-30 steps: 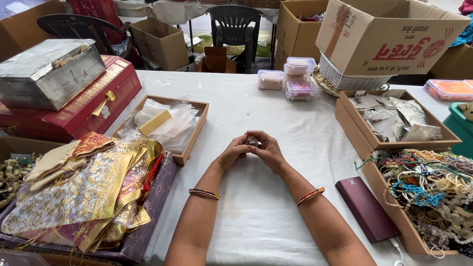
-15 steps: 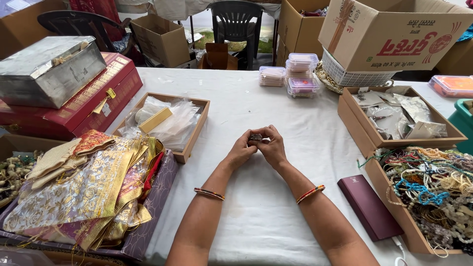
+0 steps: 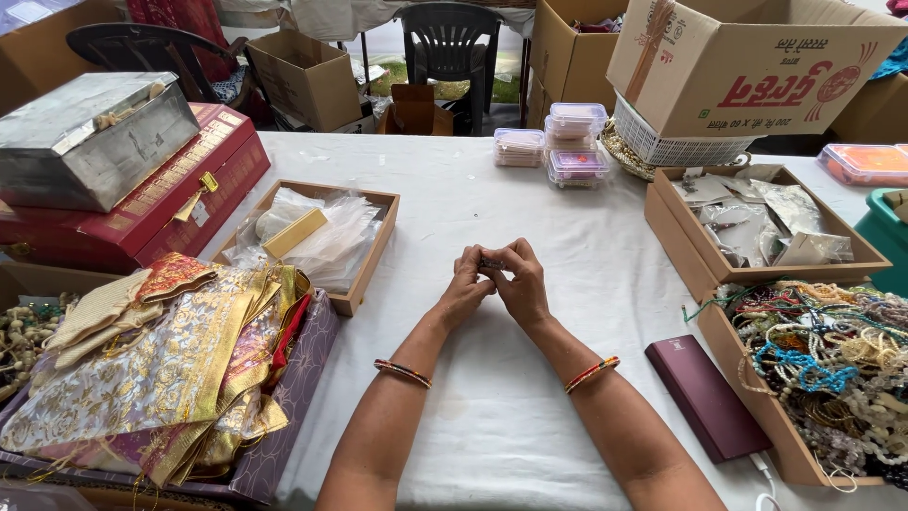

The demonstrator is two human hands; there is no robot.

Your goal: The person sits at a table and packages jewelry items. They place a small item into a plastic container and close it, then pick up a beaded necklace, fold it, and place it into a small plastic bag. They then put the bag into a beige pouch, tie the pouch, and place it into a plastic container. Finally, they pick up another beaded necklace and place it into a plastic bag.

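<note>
Head view: small dark beaded piece is pinched between fingertips of left hand and right hand, held over the white desk. Maroon flat case lies right; wooden tray of plastic bags left.

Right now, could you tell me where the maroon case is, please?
In the head view, the maroon case lies flat on the white table, right of the right forearm, beside the bead box.
</note>
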